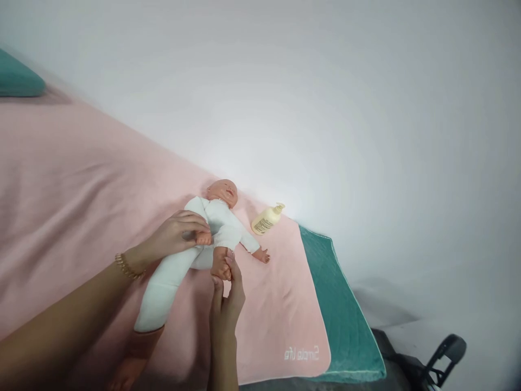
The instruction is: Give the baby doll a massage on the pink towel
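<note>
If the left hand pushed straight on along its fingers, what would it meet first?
Probably the white-fabric-covered limb of the plastic-headed baby doll, just ahead of the left hand; depth is unclear.

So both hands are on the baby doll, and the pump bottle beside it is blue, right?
Not quite: the head view shows the pump bottle is pale yellow, not blue. The left hand and right hand are on the baby doll.
</note>
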Demonstrator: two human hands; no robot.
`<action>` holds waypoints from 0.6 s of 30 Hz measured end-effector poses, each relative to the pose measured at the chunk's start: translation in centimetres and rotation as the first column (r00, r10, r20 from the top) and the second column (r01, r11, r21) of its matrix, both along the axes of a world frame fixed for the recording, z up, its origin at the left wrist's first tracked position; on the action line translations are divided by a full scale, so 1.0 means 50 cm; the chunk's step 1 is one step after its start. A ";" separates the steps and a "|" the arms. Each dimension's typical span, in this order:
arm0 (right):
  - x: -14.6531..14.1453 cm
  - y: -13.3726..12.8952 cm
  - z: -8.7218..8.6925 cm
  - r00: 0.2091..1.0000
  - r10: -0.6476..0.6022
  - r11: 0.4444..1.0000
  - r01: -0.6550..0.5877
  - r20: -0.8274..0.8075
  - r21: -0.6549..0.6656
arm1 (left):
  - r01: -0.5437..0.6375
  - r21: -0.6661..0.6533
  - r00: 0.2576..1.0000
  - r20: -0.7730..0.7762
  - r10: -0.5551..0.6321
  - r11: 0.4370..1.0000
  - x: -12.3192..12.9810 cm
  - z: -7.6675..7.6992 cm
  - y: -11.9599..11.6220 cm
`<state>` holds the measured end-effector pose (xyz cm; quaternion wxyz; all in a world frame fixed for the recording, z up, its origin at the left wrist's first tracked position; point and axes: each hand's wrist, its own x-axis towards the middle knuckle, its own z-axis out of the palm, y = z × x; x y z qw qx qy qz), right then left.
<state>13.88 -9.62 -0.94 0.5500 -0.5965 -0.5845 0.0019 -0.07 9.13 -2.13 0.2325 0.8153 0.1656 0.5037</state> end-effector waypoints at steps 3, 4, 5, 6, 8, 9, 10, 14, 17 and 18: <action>-0.003 -0.004 -0.007 1.000 -0.003 1.000 0.003 -0.009 0.006 | 0.011 -0.062 0.999 0.041 -0.009 0.998 0.001 0.002 -0.004; -0.005 -0.008 -0.009 1.000 -0.002 1.000 0.002 -0.009 -0.009 | 0.010 -0.108 0.997 0.072 -0.002 0.994 0.001 0.004 -0.006; -0.006 -0.014 -0.011 1.000 -0.002 1.000 0.002 -0.008 -0.025 | 0.005 -0.171 0.994 0.111 0.014 0.985 0.000 0.007 -0.008; -0.008 -0.021 -0.012 1.000 -0.002 0.999 0.002 -0.007 -0.038 | -0.001 -0.249 0.987 0.154 0.041 0.969 -0.002 0.011 -0.010; -0.010 -0.039 -0.015 1.000 -0.001 0.999 0.001 0.002 -0.040 | -0.021 -0.421 0.964 0.233 0.130 0.907 -0.005 0.020 -0.014; -0.010 -0.050 -0.016 1.000 -0.003 0.999 0.003 0.008 -0.038 | -0.024 -0.498 0.948 0.263 0.177 0.867 -0.007 0.024 -0.014; -0.011 -0.062 -0.018 1.000 -0.005 0.999 0.006 0.016 -0.035 | -0.011 -0.560 0.926 0.306 0.219 0.828 -0.009 0.026 -0.013; -0.014 -0.117 -0.031 0.998 -0.035 0.995 0.040 0.053 -0.091 | 0.136 -0.668 0.753 0.549 0.362 0.731 -0.020 0.015 0.016; -0.024 -0.162 -0.062 0.996 -0.061 0.989 0.069 0.064 -0.128 | 0.127 -0.706 0.671 0.578 0.464 0.697 -0.032 -0.005 0.045; -0.029 -0.176 -0.077 0.995 -0.076 0.988 0.084 0.066 -0.128 | 0.102 -0.716 0.669 0.564 0.485 0.691 -0.036 -0.009 0.051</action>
